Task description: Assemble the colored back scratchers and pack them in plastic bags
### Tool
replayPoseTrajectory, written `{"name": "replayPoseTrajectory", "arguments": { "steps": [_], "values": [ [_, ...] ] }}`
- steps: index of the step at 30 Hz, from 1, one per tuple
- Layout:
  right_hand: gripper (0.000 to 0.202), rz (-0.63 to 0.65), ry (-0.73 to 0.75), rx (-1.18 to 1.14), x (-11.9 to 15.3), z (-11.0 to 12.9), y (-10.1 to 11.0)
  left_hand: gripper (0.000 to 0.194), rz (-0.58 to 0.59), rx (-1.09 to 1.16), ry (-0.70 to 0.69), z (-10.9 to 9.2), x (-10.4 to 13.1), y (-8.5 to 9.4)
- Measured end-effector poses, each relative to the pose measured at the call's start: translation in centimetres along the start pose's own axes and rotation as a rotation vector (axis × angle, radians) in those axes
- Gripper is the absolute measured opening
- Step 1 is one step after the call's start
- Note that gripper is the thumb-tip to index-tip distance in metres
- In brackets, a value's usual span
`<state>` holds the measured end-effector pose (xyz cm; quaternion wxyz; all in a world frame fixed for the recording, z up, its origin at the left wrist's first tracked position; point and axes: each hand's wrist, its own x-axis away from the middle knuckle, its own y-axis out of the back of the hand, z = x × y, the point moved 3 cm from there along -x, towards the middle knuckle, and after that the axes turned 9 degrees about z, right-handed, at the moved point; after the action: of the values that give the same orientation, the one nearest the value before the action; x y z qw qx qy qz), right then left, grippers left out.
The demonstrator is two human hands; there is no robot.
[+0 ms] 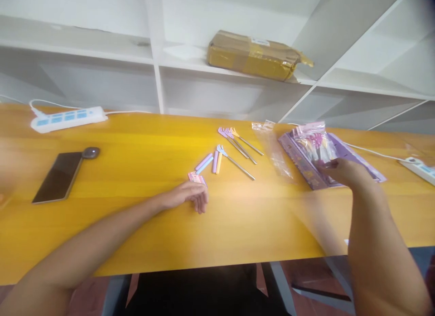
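My left hand [193,194] rests on the yellow table with loosely curled fingers, beside a small pink card [197,177]. Over the purple box [299,164] at the right, my right hand [336,167] pinches the lower edge of a clear bag [317,143] with pink and pale pieces inside. Several hand-shaped heads on metal rods lie mid-table, among them a blue one [234,162] and an orange one [248,141]. Near them are purple and blue tubes [204,163] and a yellow tube [219,163].
A clear plastic sleeve [275,153] lies left of the purple box. Farther left are a dark phone [59,177], a mouse [91,153] and a power strip [70,119]. Another power strip [421,170] is far right. A taped parcel [253,55] sits on the shelf.
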<state>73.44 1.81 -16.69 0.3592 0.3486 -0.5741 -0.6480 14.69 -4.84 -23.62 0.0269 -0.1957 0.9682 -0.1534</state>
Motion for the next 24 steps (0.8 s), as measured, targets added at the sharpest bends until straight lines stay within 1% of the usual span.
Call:
{"name": "replayPoseTrajectory", "arguments": {
  "steps": [3,4,6,7,8,9,10,11,12,13,14,15,17,19,20,22,24],
  "values": [
    [0.039,0.113,-0.156,-0.014,-0.8,-0.6,-0.3,0.062,0.0,-0.006,0.004,-0.1,-0.1,0.0],
    [0.038,0.117,-0.186,-0.026,-1.1,-0.9,-0.2,0.062,-0.002,-0.011,0.006,-0.1,-0.1,-0.1],
    [0.032,0.088,-0.187,-0.043,-1.7,-1.3,0.3,0.062,-0.008,-0.025,0.009,-0.3,-0.1,-0.2],
    [0.026,0.051,-0.166,-0.042,-1.8,-1.2,0.7,0.062,-0.009,-0.035,0.01,-0.3,-0.1,-0.3],
    [0.019,-0.017,-0.137,-0.034,-1.6,-0.9,1.1,0.061,-0.007,-0.049,0.01,-0.4,-0.1,-0.5],
    [0.016,-0.114,-0.102,-0.024,-1.1,-0.3,1.5,0.06,-0.014,-0.075,0.002,-0.5,0.0,-0.6],
    [0.021,-0.214,-0.059,-0.023,-0.4,0.7,1.8,0.057,-0.048,-0.126,-0.02,-0.6,0.2,-0.6],
    [0.029,-0.287,-0.016,-0.034,0.7,2.0,2.0,0.052,-0.114,-0.211,-0.06,-0.8,0.4,-0.5],
    [0.034,-0.317,0.026,-0.062,1.9,3.5,1.8,0.047,-0.203,-0.333,-0.113,-1.1,0.7,-0.3],
    [0.034,-0.274,0.078,-0.113,3.1,5.3,1.2,0.041,-0.304,-0.484,-0.172,-1.5,1.1,0.0],
    [0.032,-0.186,0.134,-0.164,4.5,7.3,0.4,0.036,-0.4,-0.649,-0.227,-1.8,1.5,0.2],
    [0.031,-0.142,0.205,-0.183,5.8,9.4,-0.6,0.031,-0.48,-0.802,-0.266,-2.2,1.9,0.4],
    [0.024,-0.055,0.344,-0.204,8.3,13.6,-2.7,0.022,-0.567,-0.998,-0.275,-2.6,2.2,0.8],
    [0.022,0.021,0.517,-0.188,9.9,17.5,-4.5,0.019,-0.592,-1.045,-0.233,-2.6,2.2,1.3],
    [0.024,0.039,0.561,-0.149,10.2,19.2,-5.2,0.019,-0.577,-1.047,-0.217,-2.5,2.1,1.4],
    [0.03,0.071,0.582,-0.064,9.8,21.9,-5.9,0.019,-0.493,-1.067,-0.22,-2.3,1.8,1.3],
    [0.033,0.103,0.561,-0.018,8.4,23.8,-6.1,0.02,-0.391,-1.13,-0.245,-2.0,1.5,0.9]
  ]
}}
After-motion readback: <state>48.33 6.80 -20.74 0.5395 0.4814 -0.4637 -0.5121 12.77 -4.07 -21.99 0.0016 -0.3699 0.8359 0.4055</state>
